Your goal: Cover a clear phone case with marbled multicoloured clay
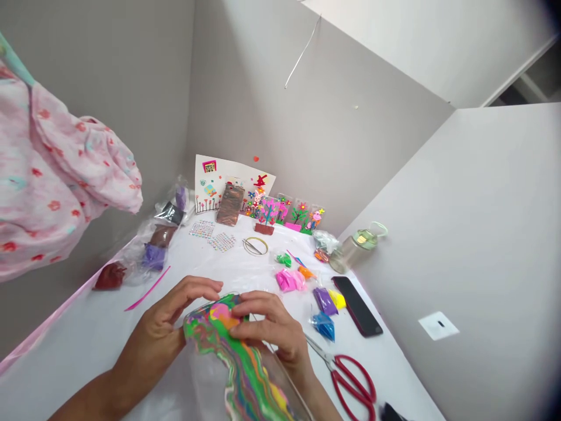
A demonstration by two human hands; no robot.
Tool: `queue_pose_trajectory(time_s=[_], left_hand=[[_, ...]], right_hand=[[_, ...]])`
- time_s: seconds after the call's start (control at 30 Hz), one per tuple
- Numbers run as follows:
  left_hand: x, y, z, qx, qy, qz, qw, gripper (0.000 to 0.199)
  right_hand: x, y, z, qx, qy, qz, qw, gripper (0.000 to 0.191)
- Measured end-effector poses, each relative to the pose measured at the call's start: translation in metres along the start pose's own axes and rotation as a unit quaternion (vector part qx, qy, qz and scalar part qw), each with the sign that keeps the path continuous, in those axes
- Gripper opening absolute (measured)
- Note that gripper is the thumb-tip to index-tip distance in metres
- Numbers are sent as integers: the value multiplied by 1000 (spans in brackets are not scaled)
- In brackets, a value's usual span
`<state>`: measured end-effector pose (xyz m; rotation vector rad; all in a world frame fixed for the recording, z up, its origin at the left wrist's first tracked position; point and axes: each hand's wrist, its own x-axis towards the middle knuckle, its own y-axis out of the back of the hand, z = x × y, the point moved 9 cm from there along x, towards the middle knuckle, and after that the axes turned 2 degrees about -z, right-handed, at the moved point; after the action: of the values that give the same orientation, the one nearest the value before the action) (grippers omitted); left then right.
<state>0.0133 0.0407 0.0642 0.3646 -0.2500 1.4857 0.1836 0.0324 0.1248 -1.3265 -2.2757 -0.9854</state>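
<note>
Near the middle of the surface's [83,362] near edge, a clear case [245,356] spread with wavy multicoloured clay is held between both hands. The left hand [160,321] is half closed, curled around the case's far left corner. The right hand [272,330] is bent over the opposite side, holding it with fingertips on the pink and orange clay; its thumb is hidden. Red-handled scissors [329,359] lie beside the right wrist, near the surface's right edge, with a dark phone [358,307] farther along that edge. Bagged clay [154,256] lines the left edge, and a brown case [231,204] leans at the far edge.
</note>
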Motion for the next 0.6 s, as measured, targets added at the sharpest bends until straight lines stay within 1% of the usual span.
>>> queue_pose_trajectory(time_s=[0.03, 0.1, 0.23, 0.3, 0.4, 0.6], left_hand=[[-1, 1, 4, 14, -13, 6, 1000, 22], [-2, 3, 9, 41, -30, 16, 999, 19], [-3, 4, 17, 81, -56, 21, 995, 16], [-3, 7, 20, 96, -70, 34, 992, 16], [-2, 11, 23, 122, -93, 50, 987, 21], [-4, 5, 24, 202, -156, 14, 967, 31]], right_hand=[[0, 0, -3, -17, 13, 4, 1000, 22], [0, 0, -3, -26, 17, 5, 1000, 22], [3, 4, 7, 0, -19, 10, 1000, 20], [4, 7, 8, 17, -26, 11, 999, 20], [5, 8, 8, 38, -31, 10, 999, 21], [5, 5, 10, 38, -45, -7, 998, 20]])
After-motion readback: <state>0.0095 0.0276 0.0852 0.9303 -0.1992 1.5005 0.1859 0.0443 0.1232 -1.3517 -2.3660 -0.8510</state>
